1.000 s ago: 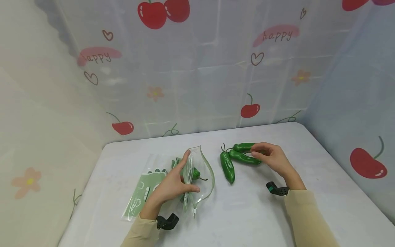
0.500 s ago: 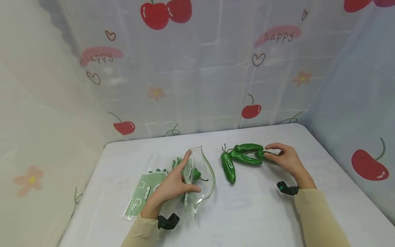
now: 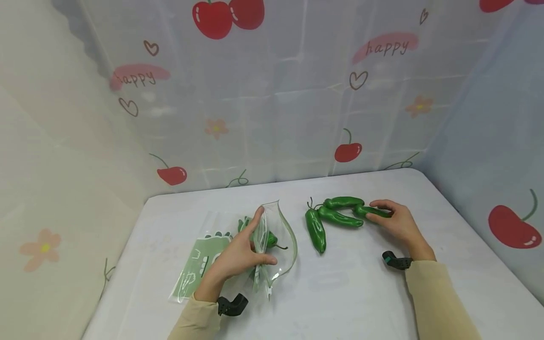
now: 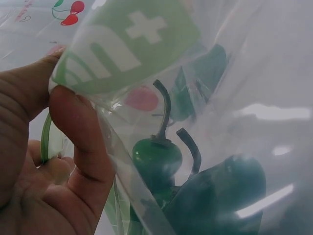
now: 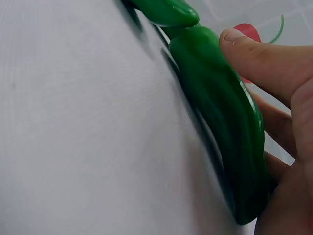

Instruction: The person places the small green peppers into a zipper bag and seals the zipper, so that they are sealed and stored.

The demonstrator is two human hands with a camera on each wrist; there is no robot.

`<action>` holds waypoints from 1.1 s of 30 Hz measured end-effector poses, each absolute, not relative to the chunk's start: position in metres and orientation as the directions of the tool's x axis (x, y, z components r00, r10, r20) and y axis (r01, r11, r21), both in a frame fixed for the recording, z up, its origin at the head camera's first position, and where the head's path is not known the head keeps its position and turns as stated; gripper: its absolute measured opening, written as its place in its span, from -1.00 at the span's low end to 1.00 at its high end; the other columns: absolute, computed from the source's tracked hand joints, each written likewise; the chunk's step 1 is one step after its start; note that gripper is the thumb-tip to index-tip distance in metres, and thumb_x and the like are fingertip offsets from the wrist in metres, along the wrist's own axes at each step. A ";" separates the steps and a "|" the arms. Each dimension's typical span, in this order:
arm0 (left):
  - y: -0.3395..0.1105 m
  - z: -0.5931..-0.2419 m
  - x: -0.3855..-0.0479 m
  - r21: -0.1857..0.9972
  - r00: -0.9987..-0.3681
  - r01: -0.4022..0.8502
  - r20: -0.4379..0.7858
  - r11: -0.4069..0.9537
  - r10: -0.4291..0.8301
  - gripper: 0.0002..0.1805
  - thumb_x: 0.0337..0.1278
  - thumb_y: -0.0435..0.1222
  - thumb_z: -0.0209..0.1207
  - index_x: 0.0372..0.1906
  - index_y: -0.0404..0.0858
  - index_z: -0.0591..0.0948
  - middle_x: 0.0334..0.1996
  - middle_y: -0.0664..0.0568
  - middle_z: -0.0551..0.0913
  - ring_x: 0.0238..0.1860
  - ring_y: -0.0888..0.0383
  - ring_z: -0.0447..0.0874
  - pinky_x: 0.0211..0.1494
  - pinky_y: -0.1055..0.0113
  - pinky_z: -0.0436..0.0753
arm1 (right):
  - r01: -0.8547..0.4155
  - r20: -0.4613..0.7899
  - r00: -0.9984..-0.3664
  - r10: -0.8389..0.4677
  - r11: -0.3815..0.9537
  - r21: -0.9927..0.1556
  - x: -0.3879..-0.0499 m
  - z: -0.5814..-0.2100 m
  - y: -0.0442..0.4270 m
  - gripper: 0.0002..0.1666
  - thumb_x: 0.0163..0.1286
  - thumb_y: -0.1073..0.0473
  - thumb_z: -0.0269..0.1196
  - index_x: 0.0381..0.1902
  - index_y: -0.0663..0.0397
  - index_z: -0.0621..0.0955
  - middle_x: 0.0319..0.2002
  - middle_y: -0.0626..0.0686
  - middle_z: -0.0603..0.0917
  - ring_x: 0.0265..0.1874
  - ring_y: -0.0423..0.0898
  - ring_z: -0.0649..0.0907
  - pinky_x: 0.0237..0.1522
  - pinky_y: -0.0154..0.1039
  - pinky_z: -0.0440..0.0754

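**Left hand [image 3: 238,255] grips bag [image 3: 260,248], right hand [image 3: 397,222] pinches pepper [image 5: 222,103]**

The left hand grips the gathered side of the clear bag near its mouth, thumb and forefinger spread well apart along the film. The mouth gapes toward the right, edged by a thin green rim [image 3: 294,238]. Inside, one pepper shows in the head view, its stem pointing toward the mouth; through the film, the left wrist view shows two stems, so the bag carries more than one. Print in green and white covers part of the film in that view. A flat printed sheet [image 3: 212,245] of green and clear plastic lies beside and partly under the left hand; whether it belongs to the bag cannot be told.

The right hand has its thumb on the near side of the pepper and fingers on the far side. That pepper lies low at the desk [image 3: 335,302], at the right end of the loose group, its free end meeting or just beside its neighbours' tips. The near pepper [image 3: 316,231] points toward the person; the middle pepper [image 3: 340,217] and back pepper [image 3: 343,202] lie crosswise, stems to the left.

A cherry-printed curtain [image 3: 280,123] hangs behind the desk.
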State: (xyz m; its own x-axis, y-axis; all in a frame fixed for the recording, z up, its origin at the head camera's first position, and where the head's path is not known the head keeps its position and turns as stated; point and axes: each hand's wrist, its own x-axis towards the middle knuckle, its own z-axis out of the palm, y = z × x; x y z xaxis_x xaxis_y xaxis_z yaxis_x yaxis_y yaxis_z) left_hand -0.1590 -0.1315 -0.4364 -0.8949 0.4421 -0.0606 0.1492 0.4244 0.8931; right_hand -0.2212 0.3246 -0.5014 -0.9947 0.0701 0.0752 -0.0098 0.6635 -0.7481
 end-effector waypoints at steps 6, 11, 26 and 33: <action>-0.131 -0.435 -0.160 0.890 -0.895 0.155 -0.058 0.429 0.443 0.40 -0.13 -0.07 0.62 0.64 0.43 -0.16 0.63 0.06 0.08 -0.62 0.21 0.45 -0.42 0.29 0.61 | 0.001 0.080 -0.992 0.097 0.641 -0.767 -0.222 -0.510 0.327 -0.32 0.38 -0.15 0.41 0.27 0.16 0.59 0.25 0.32 0.58 0.22 0.24 0.53 0.28 0.26 0.44; -0.131 -0.436 -0.160 0.886 -0.897 0.154 -0.059 0.437 0.438 0.38 -0.12 -0.08 0.62 0.61 0.49 -0.16 0.63 0.05 0.10 -0.63 0.21 0.41 -0.42 0.29 0.60 | 0.031 0.044 -0.994 0.101 0.639 -0.769 -0.222 -0.512 0.327 -0.23 0.35 -0.25 0.40 0.32 0.11 0.55 0.34 0.32 0.51 0.31 0.29 0.46 0.35 0.31 0.37; -0.130 -0.439 -0.160 0.888 -0.899 0.147 -0.065 0.436 0.434 0.39 -0.12 -0.05 0.61 0.68 0.29 -0.14 0.64 -0.01 0.07 -0.58 0.16 0.49 -0.41 0.24 0.62 | 0.099 -0.054 -0.995 0.088 0.673 -0.733 -0.222 -0.512 0.327 -0.02 0.27 -0.37 0.41 0.45 0.07 0.46 0.47 0.34 0.39 0.46 0.37 0.32 0.42 0.38 0.26; -0.130 -0.438 -0.160 0.888 -0.897 0.144 -0.070 0.437 0.437 0.37 -0.11 -0.06 0.61 0.66 0.37 -0.14 0.62 0.00 0.12 -0.61 0.20 0.46 -0.42 0.27 0.61 | 0.108 -0.062 -0.994 0.093 0.658 -0.745 -0.218 -0.511 0.328 -0.15 0.31 -0.26 0.43 0.39 0.08 0.50 0.43 0.35 0.42 0.43 0.35 0.36 0.41 0.38 0.28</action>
State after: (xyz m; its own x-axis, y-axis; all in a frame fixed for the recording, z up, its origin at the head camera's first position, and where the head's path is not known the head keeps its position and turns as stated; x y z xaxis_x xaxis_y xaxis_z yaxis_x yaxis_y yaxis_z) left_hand -0.1596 -0.1303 -0.4377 -0.8967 0.4370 -0.0701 0.1438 0.4374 0.8877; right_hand -0.2180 0.3275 -0.5112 -0.9938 0.0925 -0.0622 0.1079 0.6579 -0.7453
